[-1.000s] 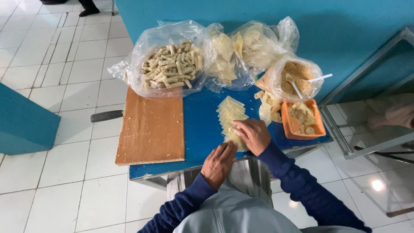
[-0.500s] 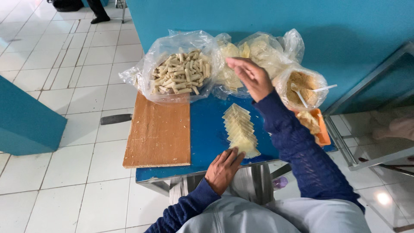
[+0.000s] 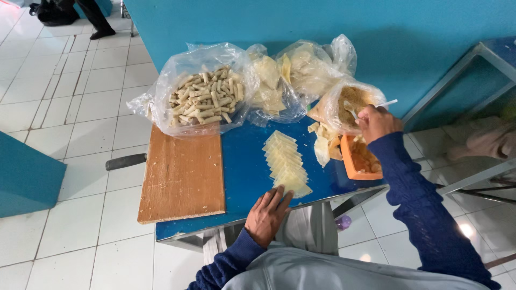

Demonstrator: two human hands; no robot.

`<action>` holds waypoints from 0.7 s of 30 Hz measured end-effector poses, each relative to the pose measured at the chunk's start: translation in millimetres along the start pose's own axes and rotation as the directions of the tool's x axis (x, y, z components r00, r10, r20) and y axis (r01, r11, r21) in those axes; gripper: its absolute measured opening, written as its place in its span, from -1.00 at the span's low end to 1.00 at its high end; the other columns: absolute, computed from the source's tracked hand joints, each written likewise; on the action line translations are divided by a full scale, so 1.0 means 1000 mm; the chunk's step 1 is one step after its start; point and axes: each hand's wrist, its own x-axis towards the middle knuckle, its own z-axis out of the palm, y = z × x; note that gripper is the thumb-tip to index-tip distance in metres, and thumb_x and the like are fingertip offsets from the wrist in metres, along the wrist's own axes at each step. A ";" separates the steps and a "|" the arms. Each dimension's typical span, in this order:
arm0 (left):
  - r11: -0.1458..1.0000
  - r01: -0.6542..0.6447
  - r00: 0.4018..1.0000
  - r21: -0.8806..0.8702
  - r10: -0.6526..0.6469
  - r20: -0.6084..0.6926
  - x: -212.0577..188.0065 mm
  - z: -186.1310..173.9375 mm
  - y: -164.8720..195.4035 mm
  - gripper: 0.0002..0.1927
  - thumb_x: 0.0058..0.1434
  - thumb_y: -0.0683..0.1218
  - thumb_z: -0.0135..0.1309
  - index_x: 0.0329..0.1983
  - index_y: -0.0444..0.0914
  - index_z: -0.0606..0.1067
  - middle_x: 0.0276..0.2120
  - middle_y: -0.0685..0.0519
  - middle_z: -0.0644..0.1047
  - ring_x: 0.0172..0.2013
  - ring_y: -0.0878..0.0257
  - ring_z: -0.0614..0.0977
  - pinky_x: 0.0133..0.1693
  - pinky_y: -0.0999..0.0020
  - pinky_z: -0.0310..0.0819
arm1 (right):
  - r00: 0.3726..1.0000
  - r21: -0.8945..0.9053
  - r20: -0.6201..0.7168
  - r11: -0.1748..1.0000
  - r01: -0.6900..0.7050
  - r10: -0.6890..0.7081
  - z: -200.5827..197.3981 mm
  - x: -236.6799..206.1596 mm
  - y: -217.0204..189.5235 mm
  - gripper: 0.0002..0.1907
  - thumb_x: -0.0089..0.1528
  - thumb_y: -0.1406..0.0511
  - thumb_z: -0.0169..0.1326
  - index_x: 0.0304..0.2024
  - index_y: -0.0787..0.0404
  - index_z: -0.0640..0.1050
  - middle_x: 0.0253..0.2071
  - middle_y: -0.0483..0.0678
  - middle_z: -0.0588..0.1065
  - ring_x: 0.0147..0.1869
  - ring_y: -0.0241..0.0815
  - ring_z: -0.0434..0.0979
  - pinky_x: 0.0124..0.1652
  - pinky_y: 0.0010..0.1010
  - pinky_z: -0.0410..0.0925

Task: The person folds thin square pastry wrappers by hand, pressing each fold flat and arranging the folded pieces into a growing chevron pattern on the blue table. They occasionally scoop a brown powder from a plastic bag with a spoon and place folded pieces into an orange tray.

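Observation:
My left hand (image 3: 267, 214) rests flat on the blue table (image 3: 244, 172), fingers apart, its tips just below a fanned row of pale square wrappers (image 3: 286, 162). Over at the right my right hand (image 3: 376, 122) is closed on a white utensil (image 3: 350, 109) that dips into a clear bag of yellowish filling (image 3: 344, 104). Right below that hand sits an orange tray (image 3: 358, 160) with more filling in it. My sleeves are dark blue.
A wooden board (image 3: 183, 177) lies on the table's left part. Behind it stand a plastic bag of rolled sticks (image 3: 204, 96) and bags of pale wrappers (image 3: 293, 75). A blue wall (image 3: 301, 24) rises behind, and a metal frame (image 3: 467, 177) stands at right. A person's feet (image 3: 97, 21) show far off.
My right hand swung from the wrapper row up toward the bags, then right to the filling bag, where it took hold of the utensil. My left hand stayed low on the table edge.

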 end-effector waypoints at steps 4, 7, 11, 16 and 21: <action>1.000 -0.006 1.000 0.011 0.006 -0.013 0.000 0.000 0.000 -0.44 0.27 -0.03 0.14 0.35 -0.19 0.38 0.25 -0.07 0.39 0.20 0.04 0.44 0.13 0.16 0.39 | 0.995 -0.149 0.056 0.986 -0.076 0.085 0.010 0.009 -0.011 -0.74 0.22 0.16 0.26 -0.20 0.19 0.58 -0.13 0.12 0.53 -0.08 0.11 0.60 -0.16 -0.09 0.47; 1.000 0.012 1.000 0.009 -0.013 0.009 -0.001 0.001 0.000 -0.44 0.28 -0.03 0.13 0.35 -0.18 0.38 0.24 -0.07 0.39 0.19 0.04 0.44 0.12 0.16 0.39 | 0.998 -0.251 0.008 0.966 -0.056 0.060 0.018 0.015 -0.012 -0.68 0.22 0.17 0.26 -0.18 0.31 0.57 -0.08 0.15 0.52 0.00 0.13 0.57 -0.12 -0.10 0.47; 0.999 0.029 0.999 -0.022 -0.028 0.024 -0.002 0.003 0.000 -0.46 0.31 -0.03 0.11 0.35 -0.18 0.38 0.24 -0.06 0.39 0.20 0.04 0.44 0.14 0.17 0.39 | 0.999 -0.301 -0.012 0.953 -0.044 0.042 0.025 0.020 -0.007 -0.73 0.22 0.22 0.21 -0.19 0.31 0.59 -0.08 0.16 0.53 -0.01 0.11 0.57 -0.07 -0.16 0.47; 1.000 0.028 0.999 0.001 -0.028 0.023 -0.001 0.006 -0.002 -0.46 0.31 -0.02 0.10 0.35 -0.17 0.37 0.25 -0.07 0.38 0.20 0.03 0.43 0.14 0.15 0.39 | 0.997 -0.364 -0.078 0.931 -0.023 -0.005 0.026 0.018 -0.005 -0.81 0.31 0.31 0.11 -0.11 0.32 0.59 -0.14 0.16 0.59 -0.03 0.03 0.58 -0.06 -0.18 0.46; 1.000 0.023 0.999 0.006 -0.023 0.044 -0.003 0.003 -0.002 -0.46 0.32 -0.02 0.09 0.36 -0.19 0.36 0.26 -0.08 0.38 0.20 0.03 0.43 0.14 0.15 0.39 | 0.999 -0.328 0.041 0.944 -0.019 0.035 0.009 0.017 -0.003 -0.80 0.23 0.24 0.13 -0.17 0.22 0.55 -0.48 0.06 0.60 -0.31 0.00 0.63 -0.09 -0.11 0.42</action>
